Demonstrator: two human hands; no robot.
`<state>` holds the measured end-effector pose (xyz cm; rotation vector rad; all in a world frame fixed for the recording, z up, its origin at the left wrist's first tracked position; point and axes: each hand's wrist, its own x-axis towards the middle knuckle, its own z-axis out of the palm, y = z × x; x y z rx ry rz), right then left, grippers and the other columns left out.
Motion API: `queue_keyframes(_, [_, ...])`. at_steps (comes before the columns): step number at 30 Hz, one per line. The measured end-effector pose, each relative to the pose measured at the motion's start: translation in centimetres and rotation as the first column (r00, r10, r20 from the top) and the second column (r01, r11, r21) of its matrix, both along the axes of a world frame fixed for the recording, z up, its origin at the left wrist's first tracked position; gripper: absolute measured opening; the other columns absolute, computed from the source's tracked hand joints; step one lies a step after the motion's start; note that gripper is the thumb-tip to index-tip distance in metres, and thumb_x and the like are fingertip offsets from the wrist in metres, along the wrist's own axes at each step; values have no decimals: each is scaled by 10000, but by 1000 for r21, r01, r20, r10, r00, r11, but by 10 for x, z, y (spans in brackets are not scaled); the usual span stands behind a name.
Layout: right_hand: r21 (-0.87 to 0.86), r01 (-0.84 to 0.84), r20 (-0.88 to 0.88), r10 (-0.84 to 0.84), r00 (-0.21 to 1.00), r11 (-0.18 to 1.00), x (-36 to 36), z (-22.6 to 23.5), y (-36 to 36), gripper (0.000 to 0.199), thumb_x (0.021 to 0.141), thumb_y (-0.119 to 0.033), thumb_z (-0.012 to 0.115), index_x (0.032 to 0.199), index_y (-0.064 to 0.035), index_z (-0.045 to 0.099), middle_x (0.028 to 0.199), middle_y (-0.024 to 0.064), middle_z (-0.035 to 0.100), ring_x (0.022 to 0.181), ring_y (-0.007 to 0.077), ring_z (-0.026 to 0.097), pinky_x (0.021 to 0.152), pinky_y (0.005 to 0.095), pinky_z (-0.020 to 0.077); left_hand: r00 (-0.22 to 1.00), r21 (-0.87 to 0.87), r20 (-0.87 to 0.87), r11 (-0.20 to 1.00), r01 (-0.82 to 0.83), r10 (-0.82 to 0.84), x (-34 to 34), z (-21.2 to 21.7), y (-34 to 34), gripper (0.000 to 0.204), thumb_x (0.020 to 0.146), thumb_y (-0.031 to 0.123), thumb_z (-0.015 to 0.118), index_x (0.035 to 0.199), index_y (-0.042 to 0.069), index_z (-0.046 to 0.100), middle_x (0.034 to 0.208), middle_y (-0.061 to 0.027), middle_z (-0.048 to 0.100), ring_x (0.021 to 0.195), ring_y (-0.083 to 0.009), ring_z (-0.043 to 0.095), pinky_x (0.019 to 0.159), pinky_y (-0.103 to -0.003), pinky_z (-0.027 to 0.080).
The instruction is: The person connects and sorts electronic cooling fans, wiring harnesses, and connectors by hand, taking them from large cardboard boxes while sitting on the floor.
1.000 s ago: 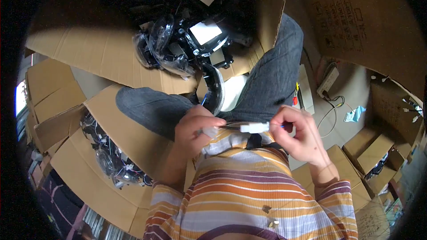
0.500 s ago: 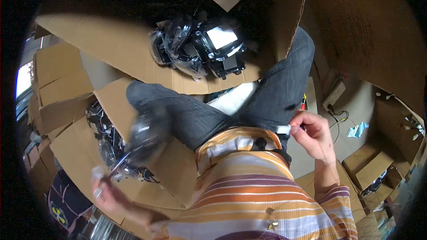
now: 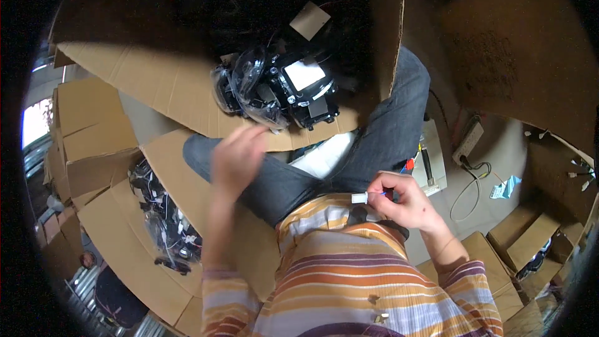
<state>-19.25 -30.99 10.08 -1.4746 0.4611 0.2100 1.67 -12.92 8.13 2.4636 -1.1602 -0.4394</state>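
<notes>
My left hand (image 3: 238,159), smeared by motion, is over my left knee at the edge of a cardboard flap; its fingers cannot be read. Just beyond it, several black assemblies with clear plastic covers (image 3: 254,90) lie on the flap, one carrying a white square panel (image 3: 304,75). My right hand (image 3: 402,201) is in front of my waist, thumb and fingers closed in a pinch. A small white block-shaped connector (image 3: 359,198) sticks out of its fingertips, with a bit of blue beside it.
A carton of similar black parts and wires (image 3: 167,224) stands at my left. Closed cartons (image 3: 93,118) are beyond it. On the right lie a power strip (image 3: 469,139) with a cable, a blue-white wrapper (image 3: 505,187) and a black-handled tool (image 3: 427,165).
My left hand has left the carton at left, where it held a dark part by its wires, and moved up toward the flap. My right hand has shifted inward with the white connector.
</notes>
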Motion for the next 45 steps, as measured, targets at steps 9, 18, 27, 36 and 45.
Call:
queue_keyframes(9, [110,131,-92,-121,988,985,-10,-5,-7,89,723,-83,525,709,5,519,627,30,496,579,63,454,506,202,371,949,450,135,871,196,-283,23,-128,-153,189,660,82,465,795,14,579,739,-178,576,665,-278,576,553,-358,457])
queue_keyframes(18, [136,99,-69,-90,994,986,-1,-10,-11,87,725,-84,524,710,1,521,608,29,499,565,63,456,501,204,371,967,622,-21,754,211,-253,21,-136,-176,171,636,145,480,715,87,620,778,-123,592,734,-247,576,602,-344,455])
queue_keyframes(27, [52,65,1,-66,998,997,-3,-9,-12,75,705,-73,524,704,2,515,620,46,505,556,84,472,487,210,374,916,-1,136,924,381,-378,24,-49,-87,112,565,70,548,665,24,526,759,-97,463,772,-227,461,722,-341,359])
queue_keyframes(36, [113,-14,-65,22,998,994,6,7,-4,77,706,-78,521,714,-1,518,627,45,499,553,89,473,474,212,370,863,-443,-485,891,-101,-143,-9,-4,-28,102,761,54,447,799,21,536,864,-81,553,860,-192,508,898,-360,257])
queue_keyframes(45, [-35,-85,39,87,996,996,16,16,2,62,686,-61,534,720,-10,525,653,49,506,571,119,499,474,217,376,480,-252,-876,898,-361,-53,-36,7,-29,256,843,120,324,1025,-29,425,662,-8,436,585,-54,383,538,-170,336])
